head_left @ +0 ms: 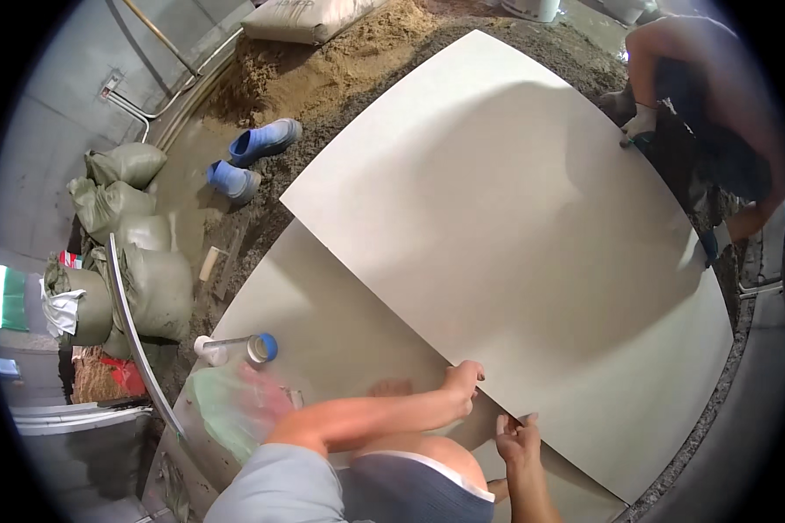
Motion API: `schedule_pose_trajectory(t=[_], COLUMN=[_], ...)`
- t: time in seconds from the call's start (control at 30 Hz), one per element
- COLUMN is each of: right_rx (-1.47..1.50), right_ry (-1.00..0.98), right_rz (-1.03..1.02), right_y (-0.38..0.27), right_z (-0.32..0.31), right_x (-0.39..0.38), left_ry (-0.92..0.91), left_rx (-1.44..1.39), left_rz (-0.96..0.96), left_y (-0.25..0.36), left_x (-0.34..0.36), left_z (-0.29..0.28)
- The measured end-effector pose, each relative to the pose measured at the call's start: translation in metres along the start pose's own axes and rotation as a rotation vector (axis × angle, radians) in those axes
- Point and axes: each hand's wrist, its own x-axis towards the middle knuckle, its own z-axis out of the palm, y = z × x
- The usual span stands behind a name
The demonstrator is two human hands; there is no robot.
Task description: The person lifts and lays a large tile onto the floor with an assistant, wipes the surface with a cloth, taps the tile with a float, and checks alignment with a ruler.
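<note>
A large white square board (506,227) is tilted over a second pale board (296,296) lying beneath it. My left hand (462,383) grips the near edge of the upper board, fingers curled at it. My right hand (519,440), palm up, holds that same edge a little farther right, fingertips partly hidden under it. A clear tube with a blue cap (260,348) and a crumpled plastic bag (235,410) lie on the lower board, left of my arms.
Another person (706,105) grips the board's far right edge with gloved hands (638,126). Blue boots (257,139), sandbags (148,288) and a long curved metal strip (131,331) are at the left. A sand pile (358,61) and sack (296,22) lie behind.
</note>
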Motion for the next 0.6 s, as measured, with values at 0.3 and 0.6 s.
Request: schedule_pose_trajectory(t=[0.3, 0.6], right_rx=[0.233, 0.290], right_ry=[-0.032, 0.108], right_rz=[0.093, 0.097], right_y=[-0.011, -0.015], right_z=[0.004, 0.011], right_x=[0.025, 0.016], left_ry=[-0.188, -0.822], left_rx=[0.033, 0.624], left_rz=[0.025, 0.082], left_y=[-0.004, 0.091], left_x=[0.024, -0.009], left_z=[-0.008, -0.086])
